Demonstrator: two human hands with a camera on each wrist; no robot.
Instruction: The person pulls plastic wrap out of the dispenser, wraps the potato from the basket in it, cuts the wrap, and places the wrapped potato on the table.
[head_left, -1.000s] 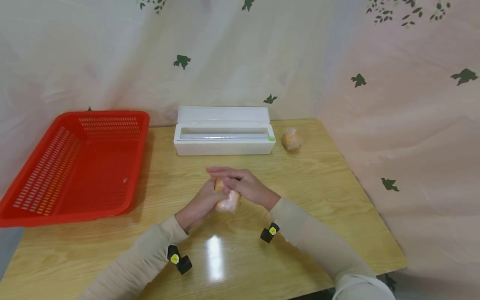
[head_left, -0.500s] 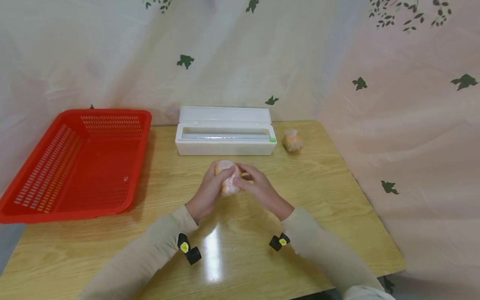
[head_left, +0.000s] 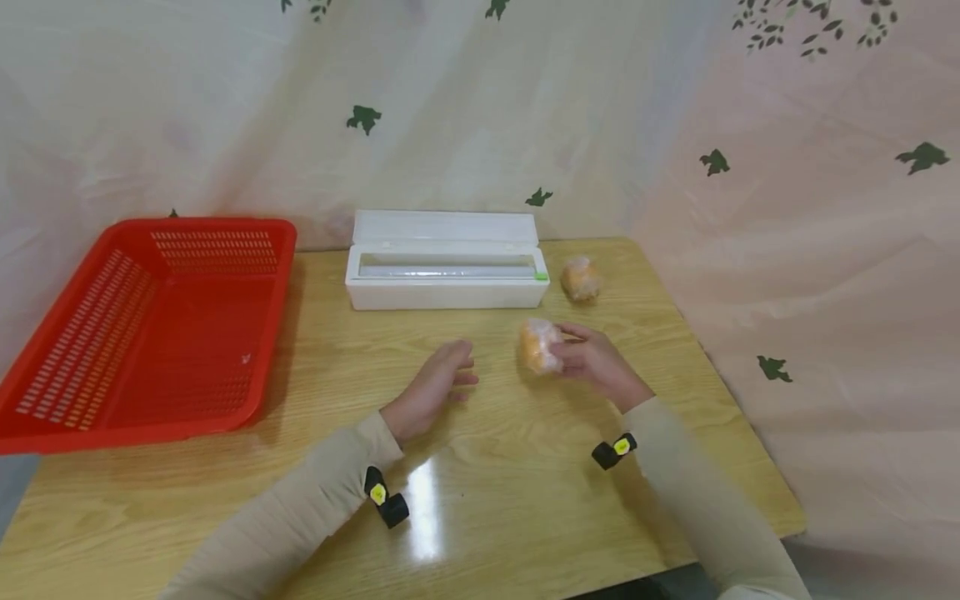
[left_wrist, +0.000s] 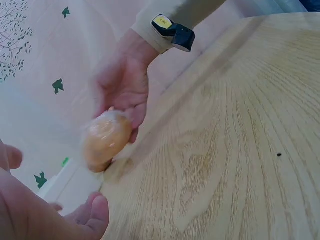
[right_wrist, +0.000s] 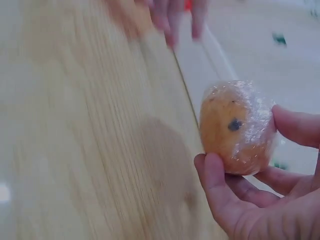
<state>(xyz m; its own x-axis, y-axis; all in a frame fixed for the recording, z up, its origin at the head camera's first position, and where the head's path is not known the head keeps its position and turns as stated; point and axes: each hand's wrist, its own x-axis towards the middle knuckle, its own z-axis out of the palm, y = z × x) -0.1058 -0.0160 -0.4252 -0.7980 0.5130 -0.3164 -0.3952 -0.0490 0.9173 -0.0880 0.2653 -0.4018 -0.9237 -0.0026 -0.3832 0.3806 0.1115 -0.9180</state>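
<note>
My right hand point(head_left: 592, 360) grips an orange fruit wrapped in cling film point(head_left: 538, 345) just above the wooden table point(head_left: 480, 467), right of centre. The wrapped fruit point(right_wrist: 237, 127) sits between thumb and fingertips point(right_wrist: 215, 175) in the right wrist view, and shows as an orange lump point(left_wrist: 105, 141) in the left wrist view. My left hand point(head_left: 438, 385) hovers empty over the table middle, fingers relaxed and straight. A second wrapped fruit point(head_left: 581, 277) lies at the back right, beside the white cling-film dispenser box point(head_left: 447, 261).
A red perforated plastic basket point(head_left: 142, 325) stands on the table's left side. The dispenser box lid stands raised against a leaf-patterned curtain point(head_left: 675, 125) behind and to the right. Black wrist cameras point(head_left: 386, 498) sit on both beige sleeves.
Both hands held the wrapped fruit at the table middle before. Now my left hand has let go and my right hand has carried the fruit rightward.
</note>
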